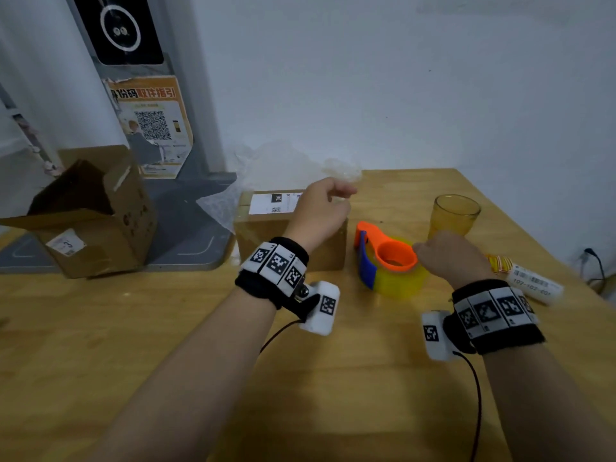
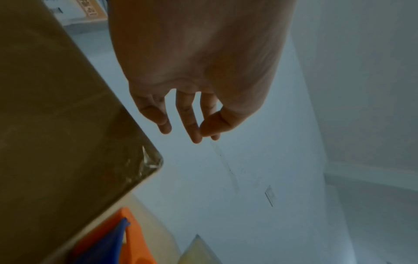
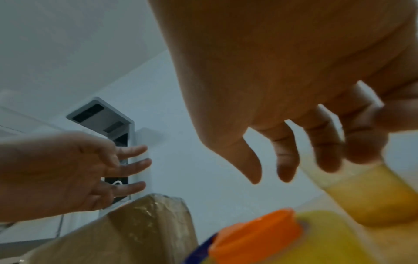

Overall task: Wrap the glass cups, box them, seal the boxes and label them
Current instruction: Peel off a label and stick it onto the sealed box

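Grip: both hands hold nothing; left hand [image 1: 318, 211] hovers over the sealed box with fingers loosely spread, right hand [image 1: 448, 256] hangs above the tape roll, fingers relaxed and apart.
Sealed brown cardboard box [image 1: 290, 235]: stands on the table at its far left edge, white printed label [image 1: 275, 203] stuck on top, clear tape glinting at its corner in the left wrist view.
Yellow-tinted glass cup [image 1: 455, 215]: upright and unwrapped, far right of the box, behind the tape.
Orange and blue tape dispenser with yellow tape roll [image 1: 388, 265]: lies between box and cup, just under the right fingertips.
Crumpled clear bubble wrap [image 1: 300, 165]: behind the box against the wall, outline hard to make out.
Roll of barcode labels [image 1: 526, 280]: partly hidden by the right wrist.
Open brown carton [image 1: 86, 211]: left of the table, inside dark and unreadable.
Surface: light wooden table [image 1: 166, 345].
Room: pale wall; grey stand with orange QR poster [image 1: 151, 125], top cut off.
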### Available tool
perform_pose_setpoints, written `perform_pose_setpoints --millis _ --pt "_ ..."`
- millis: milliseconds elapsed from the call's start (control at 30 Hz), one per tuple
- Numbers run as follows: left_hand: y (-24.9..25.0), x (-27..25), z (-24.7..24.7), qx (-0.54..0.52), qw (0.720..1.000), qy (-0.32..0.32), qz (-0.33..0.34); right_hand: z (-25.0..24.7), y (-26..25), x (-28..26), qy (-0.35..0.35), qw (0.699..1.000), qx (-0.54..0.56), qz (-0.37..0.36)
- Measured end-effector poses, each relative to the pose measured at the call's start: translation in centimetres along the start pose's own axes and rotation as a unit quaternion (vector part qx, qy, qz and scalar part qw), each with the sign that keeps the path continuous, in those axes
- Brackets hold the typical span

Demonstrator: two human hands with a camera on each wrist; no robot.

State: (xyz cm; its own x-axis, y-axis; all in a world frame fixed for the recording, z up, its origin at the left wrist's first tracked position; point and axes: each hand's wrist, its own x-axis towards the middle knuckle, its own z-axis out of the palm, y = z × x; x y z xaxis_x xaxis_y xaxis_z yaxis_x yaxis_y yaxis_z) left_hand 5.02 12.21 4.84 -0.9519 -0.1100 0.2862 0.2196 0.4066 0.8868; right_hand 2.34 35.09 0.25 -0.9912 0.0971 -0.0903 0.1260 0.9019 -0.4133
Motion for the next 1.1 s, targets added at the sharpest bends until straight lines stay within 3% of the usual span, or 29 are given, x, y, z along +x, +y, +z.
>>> perform_pose_setpoints --millis 167,267,500,800,900,1000,1100 --pt "-0.4 -0.8 2.2 -0.025 0.999 -0.034 -0.007 1.1 2.1 0.5 -0.103 0.986 -0.084 0.098" --pt "-0.9 -1.0 2.5 -0.013 0.999 -0.042 -0.003 1.5 2.7 1.0 -0.154 0.984 -0.060 0.072" --pt "-1.1 -1.4 2.4 -0.025 0.999 -0.046 -0.016 0.8 0.5 -1.8 -0.180 0.978 -0.094 0.051" --pt "-1.9 -2.8 1.2 -0.023 0.997 -0.051 -0.044 2.0 -4.5 -5.3 -0.276 0.957 -0.079 -0.040" --pt "-2.1 -3.5 0.4 -0.018 0.997 -0.048 -0.051 2.6 -5.7 -6.2 -0.323 0.936 -0.059 -0.126" --pt "-2.4 -4.2 -0.6 -0.013 0.998 -0.040 -0.055 3.1 -6.1 -7.3 -0.311 0.928 -0.003 -0.205" --pt "-2.9 -5.1 -1.5 -0.019 0.997 -0.028 -0.068 2.7 -5.5 -7.2 -0.262 0.942 0.083 -0.193"
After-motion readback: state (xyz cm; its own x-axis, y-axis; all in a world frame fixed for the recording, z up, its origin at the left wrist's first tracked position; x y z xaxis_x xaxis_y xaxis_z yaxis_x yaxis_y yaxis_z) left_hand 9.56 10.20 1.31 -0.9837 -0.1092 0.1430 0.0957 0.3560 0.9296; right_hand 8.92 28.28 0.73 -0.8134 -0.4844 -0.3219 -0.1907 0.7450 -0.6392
